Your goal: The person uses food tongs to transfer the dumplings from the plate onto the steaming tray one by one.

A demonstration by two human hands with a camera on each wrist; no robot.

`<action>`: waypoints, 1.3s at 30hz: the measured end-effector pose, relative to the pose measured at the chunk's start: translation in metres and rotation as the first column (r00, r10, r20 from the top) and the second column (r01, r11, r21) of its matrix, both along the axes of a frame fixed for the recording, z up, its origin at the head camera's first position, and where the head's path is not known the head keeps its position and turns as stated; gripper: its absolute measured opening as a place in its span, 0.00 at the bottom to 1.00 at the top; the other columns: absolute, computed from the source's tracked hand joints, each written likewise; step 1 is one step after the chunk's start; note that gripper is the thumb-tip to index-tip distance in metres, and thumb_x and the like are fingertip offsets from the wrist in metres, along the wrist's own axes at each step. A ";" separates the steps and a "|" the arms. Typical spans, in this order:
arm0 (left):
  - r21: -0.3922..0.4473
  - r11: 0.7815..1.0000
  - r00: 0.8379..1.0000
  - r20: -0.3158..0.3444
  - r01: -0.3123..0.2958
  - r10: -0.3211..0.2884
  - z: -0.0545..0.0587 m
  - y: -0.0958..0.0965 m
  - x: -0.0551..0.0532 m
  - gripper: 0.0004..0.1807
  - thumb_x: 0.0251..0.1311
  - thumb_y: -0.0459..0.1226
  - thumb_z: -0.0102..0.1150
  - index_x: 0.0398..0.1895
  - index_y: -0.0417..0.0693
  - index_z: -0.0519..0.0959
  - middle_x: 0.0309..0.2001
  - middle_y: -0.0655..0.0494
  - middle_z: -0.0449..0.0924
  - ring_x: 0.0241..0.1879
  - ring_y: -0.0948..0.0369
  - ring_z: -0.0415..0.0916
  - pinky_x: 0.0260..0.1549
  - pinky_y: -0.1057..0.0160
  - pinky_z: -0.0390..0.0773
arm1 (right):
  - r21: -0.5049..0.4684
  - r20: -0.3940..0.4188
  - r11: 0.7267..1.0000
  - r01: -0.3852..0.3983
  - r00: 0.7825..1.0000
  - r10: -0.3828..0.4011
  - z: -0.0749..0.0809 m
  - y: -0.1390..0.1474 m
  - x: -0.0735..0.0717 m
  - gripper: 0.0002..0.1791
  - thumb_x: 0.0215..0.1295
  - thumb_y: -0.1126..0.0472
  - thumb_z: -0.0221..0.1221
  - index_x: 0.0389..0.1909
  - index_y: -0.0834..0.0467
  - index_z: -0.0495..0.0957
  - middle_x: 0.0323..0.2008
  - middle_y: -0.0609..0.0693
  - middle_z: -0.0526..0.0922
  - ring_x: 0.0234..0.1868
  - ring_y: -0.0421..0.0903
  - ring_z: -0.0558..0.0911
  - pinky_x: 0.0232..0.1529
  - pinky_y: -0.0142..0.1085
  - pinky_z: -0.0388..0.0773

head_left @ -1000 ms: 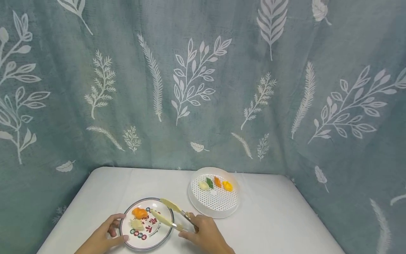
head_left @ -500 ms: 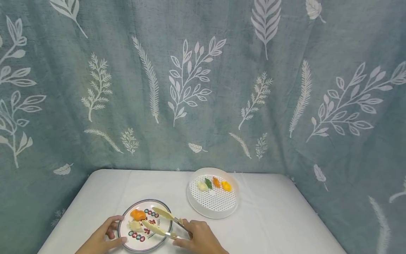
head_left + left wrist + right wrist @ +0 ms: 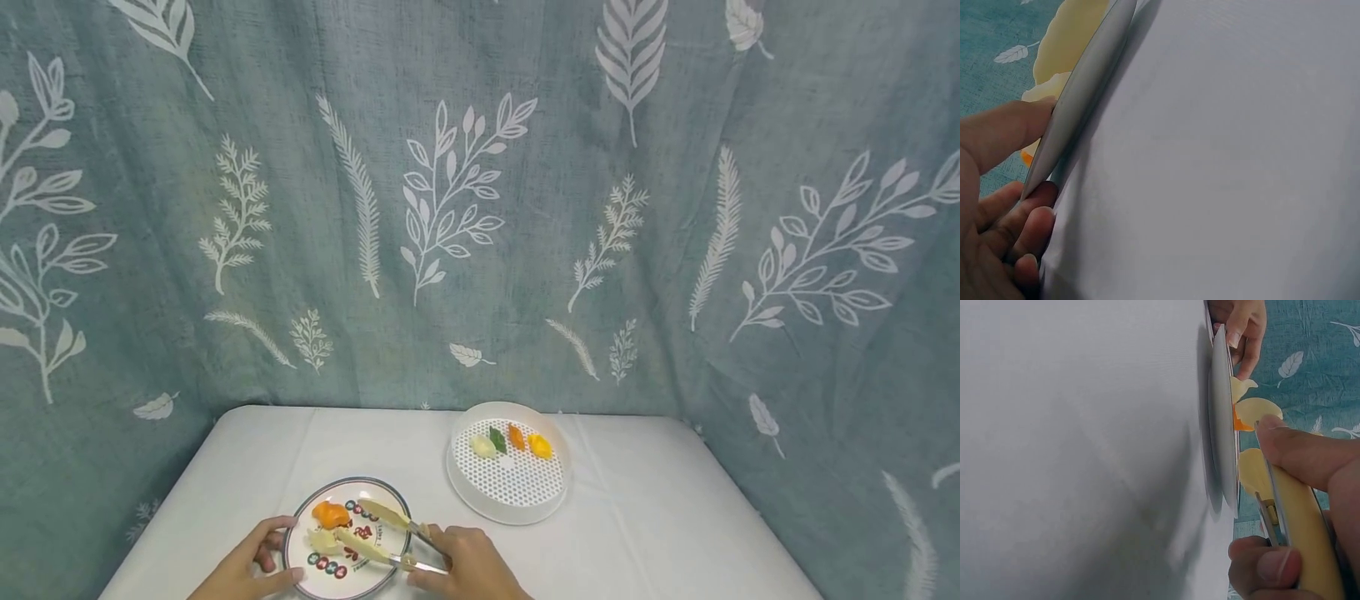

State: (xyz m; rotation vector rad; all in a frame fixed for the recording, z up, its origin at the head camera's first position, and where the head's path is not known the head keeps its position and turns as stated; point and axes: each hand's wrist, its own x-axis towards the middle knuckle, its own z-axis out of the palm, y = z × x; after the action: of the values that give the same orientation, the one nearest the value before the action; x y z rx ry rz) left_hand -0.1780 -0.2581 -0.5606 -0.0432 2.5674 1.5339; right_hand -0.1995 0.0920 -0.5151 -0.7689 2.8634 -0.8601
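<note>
In the head view my left hand [image 3: 247, 565] holds the left side of a round white plate [image 3: 362, 489] with a dark-lined rim and red printing. The left wrist view shows the thumb [image 3: 1019, 128] pressed on the rim, with fingers curled under the edge. On the plate lie a glossy orange lobed piece [image 3: 330, 514] and, just nearer, a crumpled pale-yellow piece [image 3: 322, 542]. My right hand [image 3: 474, 567] grips tongs [image 3: 363, 547] with long pale-yellow tips and metal arms. Their tips stand apart over the plate, the nearer one overlapping the pale piece's right edge in the head view.
A round white perforated tray [image 3: 510, 493] stands farther back, right of the plate. On it sit a pale piece [image 3: 483, 447], a green leaf-like piece [image 3: 498, 440], an orange piece [image 3: 516, 437] and a yellow piece [image 3: 539, 446]. A leaf-patterned curtain [image 3: 480, 250] surrounds the white table [image 3: 645, 517].
My right hand has brought the tongs left and nearer across the plate, toward the pale piece; their tips remain spread. My left hand keeps its hold on the plate's rim.
</note>
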 end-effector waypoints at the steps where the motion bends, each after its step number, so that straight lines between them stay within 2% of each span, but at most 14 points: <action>1: -0.004 1.000 1.000 -0.002 -0.008 0.008 0.000 0.000 0.000 0.46 0.54 0.47 0.78 0.71 0.38 0.64 0.45 0.52 0.73 0.37 0.57 0.65 0.34 0.64 0.69 | 0.005 -0.002 1.000 -0.002 1.000 0.002 0.000 -0.001 -0.001 0.42 0.57 0.34 0.69 0.63 0.61 0.80 0.17 0.39 0.66 0.20 0.34 0.62 0.22 0.30 0.64; 5: 0.003 1.000 1.000 -0.014 -0.008 0.008 0.000 -0.001 -0.001 0.46 0.54 0.47 0.78 0.71 0.39 0.64 0.46 0.52 0.74 0.37 0.57 0.65 0.34 0.64 0.69 | 0.039 -0.029 0.999 -0.025 0.999 0.026 0.000 -0.004 -0.003 0.40 0.58 0.35 0.69 0.63 0.59 0.80 0.18 0.38 0.66 0.19 0.33 0.62 0.22 0.29 0.65; 12: 0.044 0.999 1.000 -0.013 0.016 -0.016 -0.004 -0.001 0.004 0.45 0.57 0.45 0.76 0.71 0.37 0.62 0.46 0.50 0.73 0.36 0.58 0.64 0.31 0.64 0.71 | 0.118 -0.113 0.991 -0.056 0.991 0.069 -0.003 -0.010 -0.003 0.37 0.60 0.35 0.68 0.62 0.56 0.83 0.18 0.37 0.65 0.19 0.33 0.61 0.21 0.28 0.63; 18: 0.009 1.000 1.000 -0.006 -0.015 0.015 0.000 0.001 0.003 0.47 0.53 0.48 0.78 0.71 0.39 0.64 0.45 0.52 0.73 0.37 0.57 0.65 0.33 0.64 0.69 | 0.144 -0.096 0.988 -0.050 0.993 0.064 -0.003 -0.016 -0.005 0.36 0.59 0.34 0.67 0.63 0.52 0.82 0.19 0.36 0.67 0.21 0.33 0.62 0.24 0.29 0.65; 22: 0.011 1.000 1.000 -0.008 -0.010 0.010 0.002 0.002 0.004 0.48 0.53 0.48 0.78 0.71 0.38 0.64 0.45 0.52 0.72 0.37 0.58 0.65 0.34 0.64 0.69 | 0.143 -0.081 0.989 -0.045 0.995 0.057 -0.003 -0.017 -0.008 0.37 0.58 0.34 0.67 0.63 0.52 0.82 0.21 0.35 0.70 0.22 0.33 0.63 0.26 0.30 0.67; 31: 0.011 1.000 1.000 -0.015 -0.027 0.028 0.005 0.004 0.005 0.49 0.49 0.50 0.80 0.70 0.39 0.66 0.43 0.52 0.71 0.37 0.57 0.66 0.34 0.64 0.70 | 0.084 -0.056 0.995 -0.049 0.997 0.054 -0.003 -0.025 -0.013 0.34 0.58 0.35 0.70 0.61 0.49 0.84 0.23 0.34 0.74 0.24 0.33 0.67 0.29 0.29 0.68; 39: 0.011 1.000 1.000 -0.027 -0.015 0.016 0.004 0.004 0.005 0.46 0.53 0.45 0.79 0.71 0.38 0.65 0.44 0.52 0.73 0.36 0.58 0.66 0.34 0.64 0.70 | 0.066 -0.062 0.996 -0.062 0.996 0.066 -0.003 -0.025 -0.012 0.32 0.60 0.37 0.69 0.60 0.51 0.84 0.25 0.34 0.77 0.24 0.33 0.67 0.29 0.29 0.69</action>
State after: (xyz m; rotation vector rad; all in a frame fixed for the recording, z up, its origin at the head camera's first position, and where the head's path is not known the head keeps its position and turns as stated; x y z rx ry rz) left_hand -0.1734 -0.2543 -0.5561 -0.0413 2.5856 1.5641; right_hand -0.2111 0.0668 -0.5181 -0.8920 2.8873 -0.7457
